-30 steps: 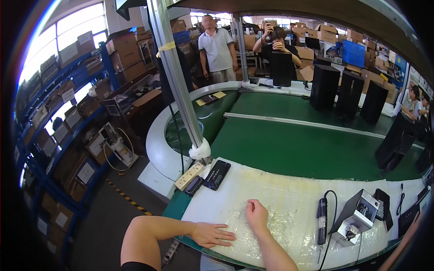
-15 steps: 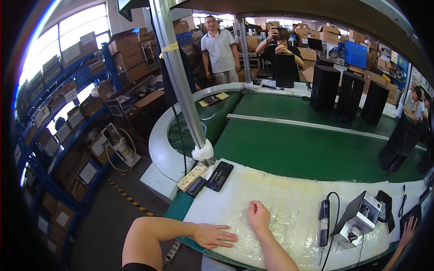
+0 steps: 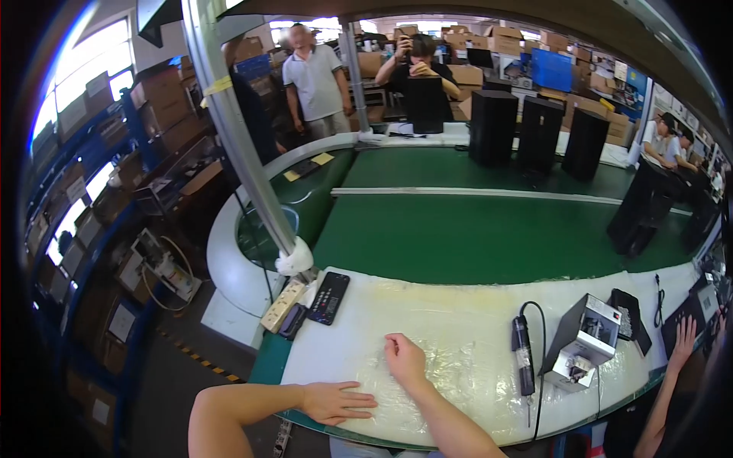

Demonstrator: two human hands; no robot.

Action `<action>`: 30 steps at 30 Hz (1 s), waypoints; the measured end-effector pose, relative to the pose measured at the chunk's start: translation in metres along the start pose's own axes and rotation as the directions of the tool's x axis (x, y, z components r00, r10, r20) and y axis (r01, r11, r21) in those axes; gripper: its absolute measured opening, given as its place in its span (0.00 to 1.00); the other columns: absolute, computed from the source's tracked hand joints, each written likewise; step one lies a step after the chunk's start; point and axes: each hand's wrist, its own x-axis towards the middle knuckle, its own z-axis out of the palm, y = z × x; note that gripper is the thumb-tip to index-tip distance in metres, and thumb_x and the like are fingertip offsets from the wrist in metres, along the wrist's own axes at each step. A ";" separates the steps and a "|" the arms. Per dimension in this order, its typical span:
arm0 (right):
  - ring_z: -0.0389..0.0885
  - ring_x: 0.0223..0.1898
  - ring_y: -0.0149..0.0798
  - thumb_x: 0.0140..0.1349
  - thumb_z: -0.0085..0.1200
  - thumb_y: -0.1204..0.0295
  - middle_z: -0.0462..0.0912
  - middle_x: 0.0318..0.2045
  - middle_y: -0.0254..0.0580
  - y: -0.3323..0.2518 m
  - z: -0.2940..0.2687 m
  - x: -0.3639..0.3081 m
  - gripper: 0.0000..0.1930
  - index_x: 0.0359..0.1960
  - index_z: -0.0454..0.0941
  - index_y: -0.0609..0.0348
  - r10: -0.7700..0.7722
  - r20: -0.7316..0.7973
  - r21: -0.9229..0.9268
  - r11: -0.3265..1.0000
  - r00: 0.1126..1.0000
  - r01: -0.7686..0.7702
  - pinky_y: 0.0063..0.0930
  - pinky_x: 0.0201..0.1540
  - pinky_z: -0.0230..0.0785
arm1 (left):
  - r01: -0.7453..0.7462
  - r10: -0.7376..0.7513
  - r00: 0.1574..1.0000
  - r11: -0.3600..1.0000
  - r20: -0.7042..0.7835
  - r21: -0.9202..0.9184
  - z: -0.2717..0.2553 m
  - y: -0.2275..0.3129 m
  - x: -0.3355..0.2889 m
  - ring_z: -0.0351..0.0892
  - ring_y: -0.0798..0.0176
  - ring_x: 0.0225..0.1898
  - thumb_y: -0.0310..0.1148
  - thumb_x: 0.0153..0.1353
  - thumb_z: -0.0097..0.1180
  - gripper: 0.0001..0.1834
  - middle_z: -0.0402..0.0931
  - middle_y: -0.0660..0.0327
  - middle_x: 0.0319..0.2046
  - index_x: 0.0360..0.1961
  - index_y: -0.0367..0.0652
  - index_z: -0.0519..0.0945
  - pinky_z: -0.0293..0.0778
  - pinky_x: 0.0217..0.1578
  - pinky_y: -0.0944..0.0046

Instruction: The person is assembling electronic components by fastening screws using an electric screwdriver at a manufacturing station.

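My left hand (image 3: 334, 402) lies flat, palm down with fingers spread, on the white, plastic-covered work mat (image 3: 450, 320) near its front edge. My right hand (image 3: 405, 362) rests on the mat a little farther forward and to the right, curled into a loose fist, with nothing showing in it. Beyond the hands to the left lies a black device with rows of buttons (image 3: 330, 298). To the right is a black corded electric screwdriver (image 3: 522, 355), beside a grey metal box with an open mechanism (image 3: 584, 343).
A cream power strip (image 3: 283, 307) sits by the metal post (image 3: 240, 145). Behind the mat runs a green conveyor (image 3: 443, 237) with several tall black units (image 3: 540, 133). A co-worker's hand (image 3: 683, 341) touches a dark panel at right. Two people stand across the belt.
The view has swung to the right, so the scene sits farther left. Both my hands keep their poses on the mat. The co-worker's arm at right shows more fully.
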 end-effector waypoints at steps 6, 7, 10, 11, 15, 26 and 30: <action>0.83 0.27 0.40 0.61 0.54 0.67 0.84 0.27 0.43 0.004 0.001 -0.001 0.09 0.41 0.82 0.53 -0.038 -0.024 0.002 0.999 0.999 0.038 0.32 0.32 0.75 | 0.011 -0.011 1.000 1.000 0.017 0.006 0.003 -0.002 0.000 0.51 0.55 0.72 0.39 0.64 0.39 0.32 0.51 0.54 0.72 0.70 0.50 0.58 0.49 0.67 0.42; 0.83 0.27 0.40 0.61 0.54 0.67 0.84 0.27 0.43 0.005 0.001 -0.001 0.09 0.41 0.82 0.53 -0.033 -0.032 -0.003 0.999 0.999 0.033 0.32 0.32 0.75 | 0.018 -0.018 0.999 1.000 0.027 0.010 0.003 -0.003 0.001 0.50 0.55 0.72 0.39 0.64 0.39 0.32 0.51 0.55 0.72 0.70 0.50 0.58 0.49 0.67 0.42; 0.83 0.28 0.40 0.62 0.54 0.67 0.84 0.28 0.43 0.004 0.001 -0.001 0.09 0.41 0.81 0.53 -0.043 -0.027 -0.010 0.999 0.999 0.043 0.32 0.32 0.74 | 0.015 -0.015 1.000 1.000 0.023 0.022 0.003 -0.002 0.001 0.50 0.55 0.72 0.40 0.64 0.39 0.31 0.51 0.55 0.72 0.70 0.50 0.58 0.49 0.67 0.42; 0.83 0.28 0.41 0.61 0.54 0.67 0.84 0.29 0.43 0.003 0.001 -0.001 0.09 0.41 0.81 0.53 -0.048 -0.027 -0.015 0.999 0.998 0.047 0.32 0.32 0.74 | 0.012 -0.012 1.000 1.000 0.022 0.021 0.003 -0.002 0.001 0.50 0.55 0.72 0.40 0.64 0.39 0.31 0.51 0.55 0.72 0.70 0.50 0.58 0.49 0.67 0.42; 0.83 0.28 0.42 0.61 0.54 0.67 0.84 0.30 0.43 0.003 0.000 0.000 0.09 0.40 0.81 0.53 -0.060 -0.025 -0.022 0.998 0.998 0.059 0.33 0.32 0.74 | 0.014 -0.015 1.000 1.000 0.020 0.024 0.001 -0.002 0.000 0.51 0.55 0.72 0.40 0.64 0.39 0.31 0.51 0.55 0.71 0.70 0.50 0.59 0.49 0.67 0.43; 0.83 0.29 0.44 0.61 0.52 0.69 0.84 0.31 0.42 -0.003 -0.003 0.000 0.07 0.38 0.81 0.53 -0.007 -0.005 0.005 1.000 1.000 0.007 0.35 0.32 0.74 | 0.014 -0.014 1.000 1.000 0.003 -0.002 0.003 -0.002 -0.001 0.49 0.55 0.73 0.38 0.63 0.42 0.32 0.49 0.55 0.72 0.70 0.49 0.58 0.47 0.68 0.43; 0.83 0.29 0.44 0.61 0.52 0.69 0.84 0.30 0.42 -0.002 -0.002 0.000 0.07 0.38 0.81 0.53 -0.036 -0.014 -0.012 0.999 0.999 0.036 0.35 0.33 0.74 | 0.021 -0.021 1.000 1.000 0.019 0.010 0.003 -0.001 -0.001 0.48 0.55 0.73 0.39 0.63 0.42 0.32 0.49 0.54 0.72 0.70 0.48 0.58 0.46 0.68 0.43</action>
